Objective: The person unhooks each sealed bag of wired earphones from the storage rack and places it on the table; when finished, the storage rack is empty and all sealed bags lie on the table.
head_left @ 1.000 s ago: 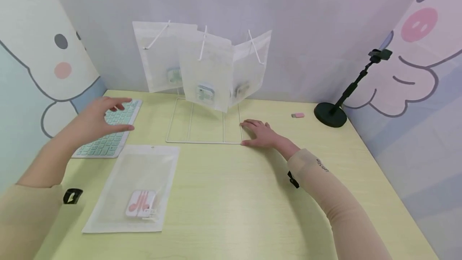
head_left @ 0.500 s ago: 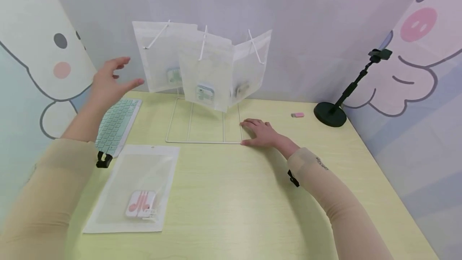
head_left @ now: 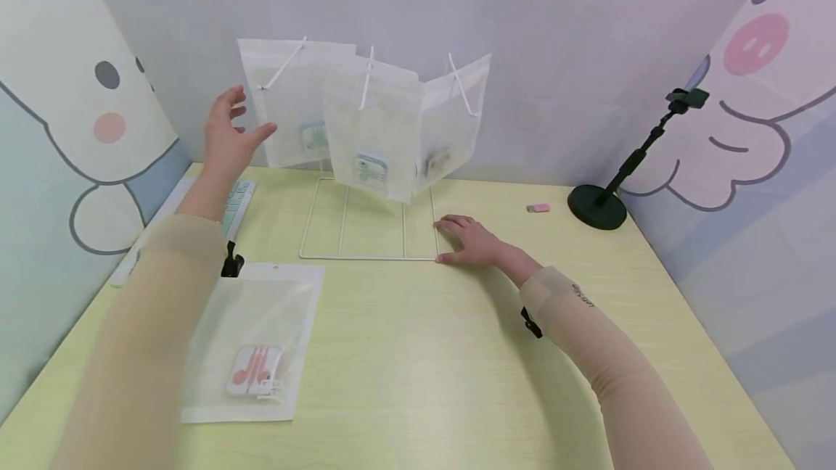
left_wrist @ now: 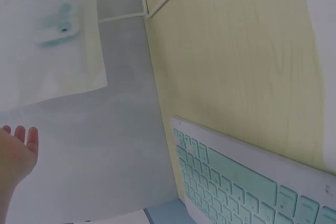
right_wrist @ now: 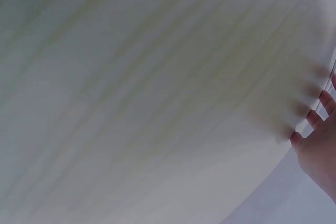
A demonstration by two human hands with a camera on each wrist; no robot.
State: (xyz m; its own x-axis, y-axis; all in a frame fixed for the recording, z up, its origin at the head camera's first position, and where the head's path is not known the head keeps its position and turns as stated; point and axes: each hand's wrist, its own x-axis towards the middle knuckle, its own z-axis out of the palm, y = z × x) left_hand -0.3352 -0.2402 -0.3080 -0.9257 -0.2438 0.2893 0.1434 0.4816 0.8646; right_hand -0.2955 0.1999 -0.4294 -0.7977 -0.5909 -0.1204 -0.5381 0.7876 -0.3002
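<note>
My left hand (head_left: 231, 136) is raised beside the left edge of a translucent white pouch (head_left: 287, 107), thumb and fingers apart, holding nothing; in the left wrist view its fingertips are below the pouch (left_wrist: 63, 72). This pouch hangs from a hook of a white wire display rack (head_left: 372, 258) and contains a green item. A middle pouch (head_left: 372, 122) with a blue-edged earphone case and a right pouch (head_left: 457, 114) with a darker item hang too. My right hand (head_left: 473, 241) rests at the rack base's right side, its fingertips touching the wire.
Another pouch (head_left: 287, 310) lies flat at front left, with a case of pink earphones (head_left: 255, 370) inside. A white keyboard with green keys (left_wrist: 236, 182) is partly behind my left arm. A pink USB stick (head_left: 538, 207) and a black stand (head_left: 597, 207) are at right.
My left hand has risen from over the keyboard and moved right, up to the left hanging pouch. My right hand and the hanging pouches have stayed in place.
</note>
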